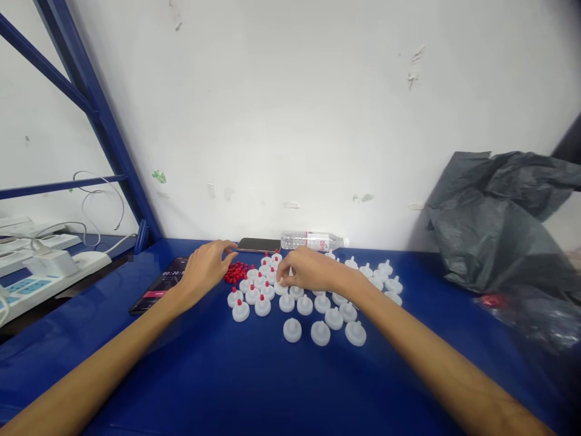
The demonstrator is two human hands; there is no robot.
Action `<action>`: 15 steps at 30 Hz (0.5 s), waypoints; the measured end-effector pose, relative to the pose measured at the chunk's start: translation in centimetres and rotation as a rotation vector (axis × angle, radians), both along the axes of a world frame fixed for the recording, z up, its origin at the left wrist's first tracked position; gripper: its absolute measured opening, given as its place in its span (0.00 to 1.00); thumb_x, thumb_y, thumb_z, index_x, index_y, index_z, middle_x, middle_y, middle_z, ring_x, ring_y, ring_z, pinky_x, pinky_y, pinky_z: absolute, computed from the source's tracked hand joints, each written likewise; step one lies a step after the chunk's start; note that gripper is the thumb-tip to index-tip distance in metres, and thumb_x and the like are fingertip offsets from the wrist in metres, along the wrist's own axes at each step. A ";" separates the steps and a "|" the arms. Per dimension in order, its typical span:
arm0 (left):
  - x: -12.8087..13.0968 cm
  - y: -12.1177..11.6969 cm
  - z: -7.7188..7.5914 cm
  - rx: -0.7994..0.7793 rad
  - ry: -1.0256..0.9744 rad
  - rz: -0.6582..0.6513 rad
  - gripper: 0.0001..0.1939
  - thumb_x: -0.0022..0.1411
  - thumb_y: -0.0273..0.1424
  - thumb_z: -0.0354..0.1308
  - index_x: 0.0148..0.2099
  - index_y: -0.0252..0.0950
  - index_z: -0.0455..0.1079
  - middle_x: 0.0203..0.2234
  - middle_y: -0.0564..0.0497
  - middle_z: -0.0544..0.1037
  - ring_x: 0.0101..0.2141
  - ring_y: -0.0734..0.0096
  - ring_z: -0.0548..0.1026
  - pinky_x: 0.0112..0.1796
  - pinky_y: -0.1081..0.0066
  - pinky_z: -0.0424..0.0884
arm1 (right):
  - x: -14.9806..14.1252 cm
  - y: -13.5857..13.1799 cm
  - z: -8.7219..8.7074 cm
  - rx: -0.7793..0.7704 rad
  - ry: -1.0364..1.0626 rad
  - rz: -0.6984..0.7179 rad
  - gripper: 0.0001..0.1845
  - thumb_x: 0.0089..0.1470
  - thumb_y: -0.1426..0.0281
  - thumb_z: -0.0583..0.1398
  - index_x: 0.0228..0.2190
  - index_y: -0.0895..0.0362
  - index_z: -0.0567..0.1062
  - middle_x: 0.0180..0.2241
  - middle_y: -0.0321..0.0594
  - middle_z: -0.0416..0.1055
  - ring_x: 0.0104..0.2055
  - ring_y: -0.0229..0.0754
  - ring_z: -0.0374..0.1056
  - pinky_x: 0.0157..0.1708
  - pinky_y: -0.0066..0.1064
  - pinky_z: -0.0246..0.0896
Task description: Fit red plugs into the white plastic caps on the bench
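Note:
Several white plastic caps [320, 332] lie in rows on the blue table [254, 387]. Some at the left carry a red tip [240, 310]; the rest are plain white. A small heap of red beads [235, 272] sits behind them. My left hand [206, 265] rests beside the beads, fingers curled toward the heap, thumb and forefinger close together. My right hand [308, 269] lies over the middle caps, fingertips pinched on a white cap [281, 286].
A phone showing a timer [158, 284] lies left of my left hand. A second phone [258, 244] and a lying water bottle [313, 241] sit by the wall. Grey plastic bags [503, 236] fill the right. Power strips and cables [40, 266] are at the left.

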State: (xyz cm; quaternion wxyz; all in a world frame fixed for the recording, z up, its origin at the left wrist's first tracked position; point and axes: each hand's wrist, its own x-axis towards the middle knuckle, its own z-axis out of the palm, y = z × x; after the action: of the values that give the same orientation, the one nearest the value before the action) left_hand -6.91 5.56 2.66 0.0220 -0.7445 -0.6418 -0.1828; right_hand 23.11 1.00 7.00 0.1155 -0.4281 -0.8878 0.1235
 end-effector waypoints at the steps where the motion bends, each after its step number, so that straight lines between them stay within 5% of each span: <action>1: 0.1 -0.2 0.2 -0.007 0.018 0.027 0.16 0.89 0.32 0.64 0.67 0.41 0.91 0.61 0.37 0.97 0.62 0.38 0.93 0.58 0.55 0.83 | 0.0 0.2 -0.1 -0.006 -0.006 0.004 0.20 0.69 0.82 0.75 0.34 0.42 0.95 0.44 0.35 0.98 0.46 0.48 0.94 0.49 0.32 0.85; 15: -0.5 -0.2 0.3 -0.094 0.149 0.095 0.18 0.90 0.29 0.60 0.59 0.41 0.94 0.61 0.33 0.96 0.61 0.36 0.94 0.55 0.57 0.83 | 0.7 0.8 -0.3 0.032 -0.063 -0.042 0.07 0.73 0.69 0.78 0.39 0.46 0.95 0.43 0.37 0.97 0.45 0.50 0.92 0.44 0.35 0.79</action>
State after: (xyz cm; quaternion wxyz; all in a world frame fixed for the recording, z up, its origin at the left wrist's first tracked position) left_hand -7.36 5.32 2.92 0.0434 -0.7250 -0.6807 -0.0953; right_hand 23.76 1.84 6.73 0.0971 -0.4482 -0.8837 0.0933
